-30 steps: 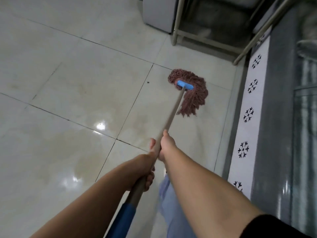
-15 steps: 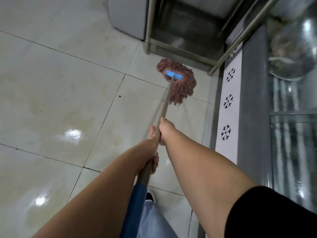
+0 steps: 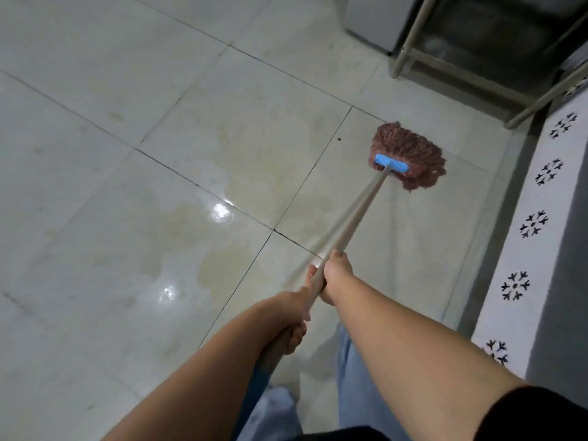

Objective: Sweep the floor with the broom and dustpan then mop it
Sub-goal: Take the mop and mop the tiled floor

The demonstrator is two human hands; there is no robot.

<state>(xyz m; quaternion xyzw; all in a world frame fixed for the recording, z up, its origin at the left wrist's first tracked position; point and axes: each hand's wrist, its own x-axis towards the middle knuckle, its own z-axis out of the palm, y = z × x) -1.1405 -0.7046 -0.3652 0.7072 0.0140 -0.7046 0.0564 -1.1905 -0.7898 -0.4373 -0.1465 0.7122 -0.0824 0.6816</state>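
A mop with a reddish-brown string head (image 3: pixel 410 154) and a blue clamp (image 3: pixel 391 162) lies flat on the pale tiled floor (image 3: pixel 159 186) at the right. Its beige handle (image 3: pixel 359 211) runs down toward me. My right hand (image 3: pixel 337 272) grips the handle higher up, and my left hand (image 3: pixel 292 319) grips it just below. The handle's lower blue part is mostly hidden behind my left forearm. Wet, shiny patches spread over the tiles left of the handle. No broom or dustpan is in view.
A metal rack frame (image 3: pixel 410 55) stands at the top right beside a white appliance (image 3: pixel 375 20). A grey wall base with a white patterned strip (image 3: pixel 537 224) runs along the right. My light blue trouser legs (image 3: pixel 350 377) show below the hands.
The mop head has been pulled back from the rack's foot toward me along the floor. Both hands keep their grip on the handle; the view has swung left.
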